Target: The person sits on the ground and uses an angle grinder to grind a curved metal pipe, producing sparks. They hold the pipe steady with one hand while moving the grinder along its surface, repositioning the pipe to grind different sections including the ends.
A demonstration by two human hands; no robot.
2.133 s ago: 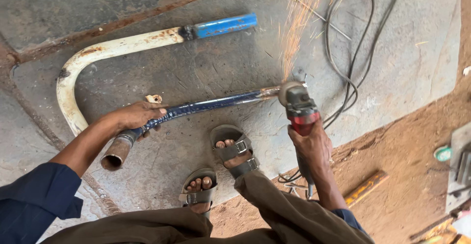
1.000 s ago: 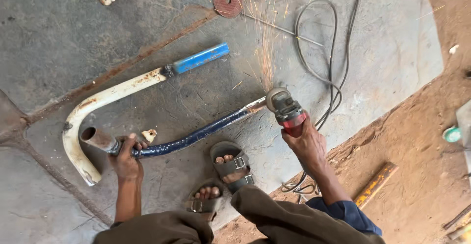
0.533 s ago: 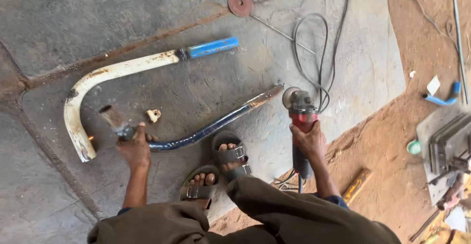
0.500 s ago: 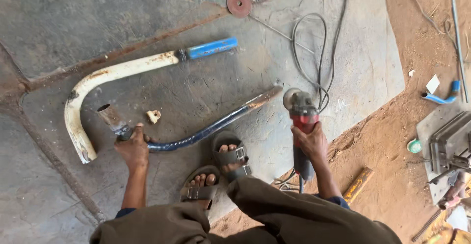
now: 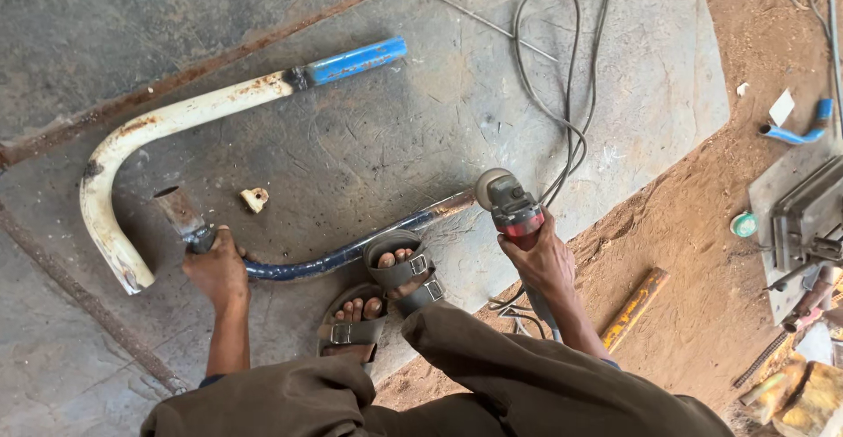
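So, start on the left: your left hand (image 5: 217, 270) is closed tight around the dark blue bent pipe (image 5: 342, 252), near its rusty open end (image 5: 177, 209); keep that grip firm and press the pipe flat on the grey metal floor plate (image 5: 369, 130), so it cannot roll or jump. The big white curved pipe (image 5: 158, 130) with the blue tip lies just beside your hand, apart from your pipe; do not let the two bump. A small pale scrap (image 5: 255, 199) sits near the rusty end; it looks loose, so mind it does not slide under your pipe. In the middle, your sandalled foot (image 5: 399, 270) rests on the blue pipe; I think that helps a lot, so push down, but keep your bare toes back from the far end. On the right, your right hand (image 5: 544, 257) is wrapped around the red and grey angle grinder (image 5: 509, 204); its disc sits right at the shiny bare end of the pipe (image 5: 457, 202); I cannot tell if it touches. Hold the grinder steady, touch softly, and aim sparks away from your feet; the black cable (image 5: 562, 103) loops behind, so keep it clear of the disc.
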